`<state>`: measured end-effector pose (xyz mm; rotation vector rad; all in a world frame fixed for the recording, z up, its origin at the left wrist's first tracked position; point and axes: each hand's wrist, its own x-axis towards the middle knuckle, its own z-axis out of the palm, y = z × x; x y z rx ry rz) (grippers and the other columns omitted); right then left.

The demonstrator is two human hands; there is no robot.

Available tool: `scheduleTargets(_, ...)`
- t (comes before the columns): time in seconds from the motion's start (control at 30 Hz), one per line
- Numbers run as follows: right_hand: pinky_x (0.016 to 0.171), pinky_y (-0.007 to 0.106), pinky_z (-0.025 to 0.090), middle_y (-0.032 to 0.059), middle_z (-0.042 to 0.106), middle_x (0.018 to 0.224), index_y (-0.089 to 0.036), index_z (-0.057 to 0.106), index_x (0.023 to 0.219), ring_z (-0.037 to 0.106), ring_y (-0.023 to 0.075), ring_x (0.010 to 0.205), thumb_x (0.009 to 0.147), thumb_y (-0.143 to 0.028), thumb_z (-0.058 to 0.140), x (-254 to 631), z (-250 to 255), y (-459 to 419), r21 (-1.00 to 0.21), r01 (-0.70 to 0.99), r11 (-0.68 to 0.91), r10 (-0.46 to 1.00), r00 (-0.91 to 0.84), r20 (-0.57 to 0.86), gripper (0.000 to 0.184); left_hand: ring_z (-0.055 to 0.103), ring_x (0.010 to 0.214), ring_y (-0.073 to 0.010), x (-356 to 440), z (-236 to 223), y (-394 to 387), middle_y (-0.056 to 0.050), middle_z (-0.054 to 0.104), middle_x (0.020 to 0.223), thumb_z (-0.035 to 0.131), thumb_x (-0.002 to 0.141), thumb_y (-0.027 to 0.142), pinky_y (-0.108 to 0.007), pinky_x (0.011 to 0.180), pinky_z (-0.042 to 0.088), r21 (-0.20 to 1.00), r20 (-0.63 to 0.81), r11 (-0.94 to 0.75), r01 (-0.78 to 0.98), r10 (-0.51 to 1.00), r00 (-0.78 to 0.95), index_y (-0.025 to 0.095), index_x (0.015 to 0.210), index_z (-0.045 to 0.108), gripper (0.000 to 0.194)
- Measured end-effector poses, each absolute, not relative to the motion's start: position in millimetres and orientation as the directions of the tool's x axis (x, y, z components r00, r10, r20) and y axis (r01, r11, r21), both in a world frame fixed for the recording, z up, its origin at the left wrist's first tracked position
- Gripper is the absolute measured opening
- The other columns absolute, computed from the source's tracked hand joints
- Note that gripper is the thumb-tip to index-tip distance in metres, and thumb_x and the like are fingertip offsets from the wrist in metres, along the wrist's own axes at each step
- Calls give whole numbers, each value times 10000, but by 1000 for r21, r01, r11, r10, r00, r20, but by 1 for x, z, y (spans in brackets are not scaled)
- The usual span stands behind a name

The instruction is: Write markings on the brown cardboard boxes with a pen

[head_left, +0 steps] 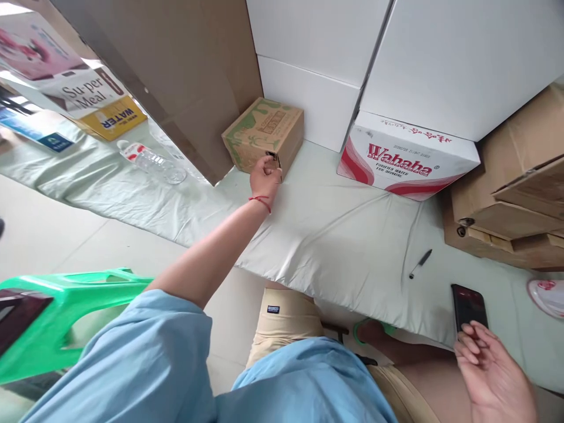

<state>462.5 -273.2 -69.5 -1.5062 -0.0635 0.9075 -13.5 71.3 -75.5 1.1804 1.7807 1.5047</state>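
Observation:
My left hand (265, 174) reaches forward, its fingers curled onto the near corner of a small brown carton with green print (259, 132) standing on the pale cloth-covered table (335, 235). A red string circles that wrist. My right hand (489, 370) hangs low at the right, palm up with fingers loosely spread, holding nothing. Its fingertips lie just below a black phone (468, 305) on the cloth. A black pen (420, 263) lies a little further in.
A red-and-white Wahaha water carton (405, 158) sits under white boxes (462, 59). Brown cardboard boxes (520, 194) stand right, a tall cardboard sheet (185, 76) left. An empty plastic bottle (152, 160) lies on the cloth. A green plastic stool (57, 317) stands at my left.

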Motion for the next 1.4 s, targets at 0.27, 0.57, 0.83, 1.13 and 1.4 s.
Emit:
scheduleTargets(0.27,390,86,395,-19,601,721,-148,724,793,452,16,508,485,-134,909,458,-56,-278,-850,-507,-144,512,697,-502,359,692,890,-210,4,-66,101,-38,698,849,678,896,241,-314,882,495,937,124,125,327,754,-645,145,999,735,152)
scheduleTargets(0.57,389,119,400,-30,611,715,-173,736,816,461,31,496,479,-204,952,453,-61,-282,-871,-452,-194,561,677,-477,402,622,812,-222,7,-40,54,14,550,694,688,870,191,-338,885,449,887,168,165,431,753,-636,212,761,638,122)
scheduleTargets(0.83,378,128,382,-18,619,688,-162,735,801,454,37,488,463,-195,951,434,-49,-259,-882,-433,-184,588,671,-452,402,478,622,-197,29,-27,-159,21,470,604,814,859,291,-332,683,413,847,345,-130,515,872,-347,275,603,563,359)
scheduleTargets(1.13,412,157,333,-2,644,692,-175,740,801,476,63,531,508,-338,970,358,-30,-161,-950,-228,-212,824,481,-299,406,539,600,-210,-25,-35,-261,-2,598,651,829,891,350,-348,569,421,897,247,-122,426,935,-253,339,855,782,61)
scheduleTargets(1.4,786,301,611,76,804,1124,-238,821,1068,713,213,1043,722,-728,913,277,-20,-99,-981,-16,-196,973,118,-196,606,694,853,-225,-54,-72,-244,-11,707,871,754,872,698,-349,787,564,944,-328,231,-236,742,-585,275,947,689,435)
